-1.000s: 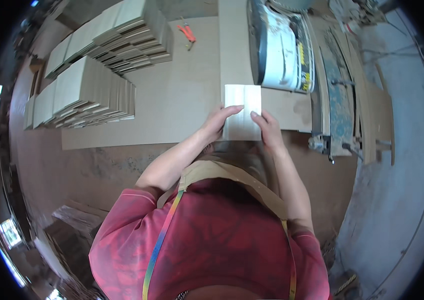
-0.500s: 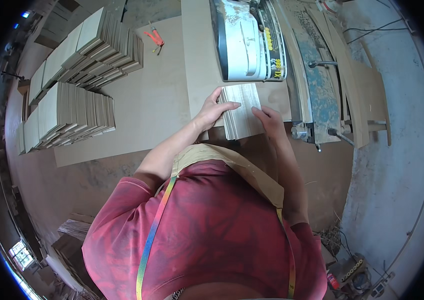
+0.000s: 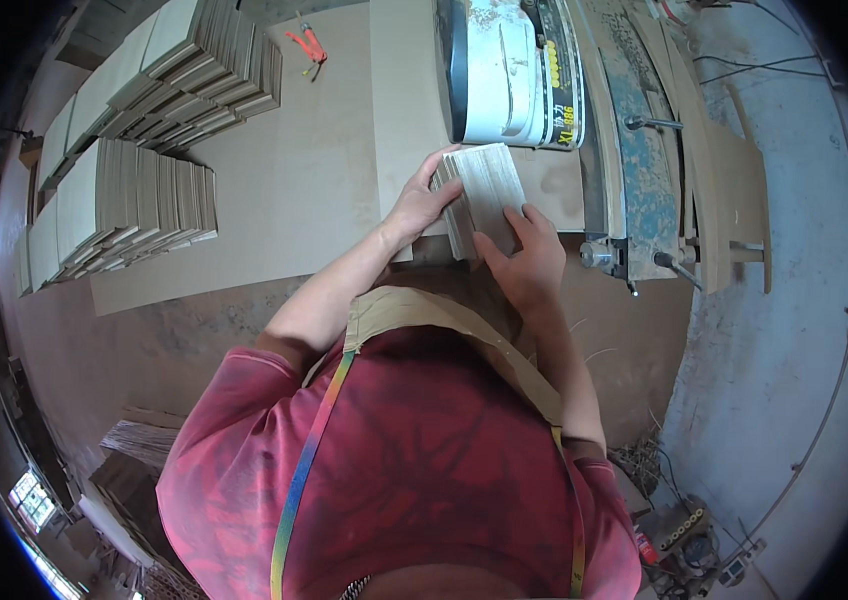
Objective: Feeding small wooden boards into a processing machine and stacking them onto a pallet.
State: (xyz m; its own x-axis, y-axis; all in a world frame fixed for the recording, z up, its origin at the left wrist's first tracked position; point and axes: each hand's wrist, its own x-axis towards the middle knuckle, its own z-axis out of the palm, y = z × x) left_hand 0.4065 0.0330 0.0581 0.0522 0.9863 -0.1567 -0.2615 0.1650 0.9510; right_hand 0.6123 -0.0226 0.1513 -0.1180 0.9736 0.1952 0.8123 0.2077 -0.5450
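Between my hands is a stack of thin pale wooden boards [image 3: 489,185], held over the near edge of the worktable. My left hand [image 3: 422,203] grips its left side, thumb on the top board and fingers round the edge. My right hand [image 3: 527,258] is closed on the lower right corner, with thumb and fingers on the top face. The boards at the stack's left edge are slightly fanned. Just beyond the stack stands a white plastic drum lying on its side [image 3: 504,80], with a black and yellow label.
Stepped piles of similar boards [image 3: 149,195] stand at the left of the worktable [image 3: 294,190]. Red-handled pliers [image 3: 308,45] lie near its far side. To the right is a worn blue metal machine bed [image 3: 650,190] with clamp handles and wooden strips. Beyond it rises a pale wall [image 3: 784,250].
My right hand has slid lower and further onto the stack's face, its thumb now near the bottom edge. The stack has tilted slightly, and the view has shifted a little.
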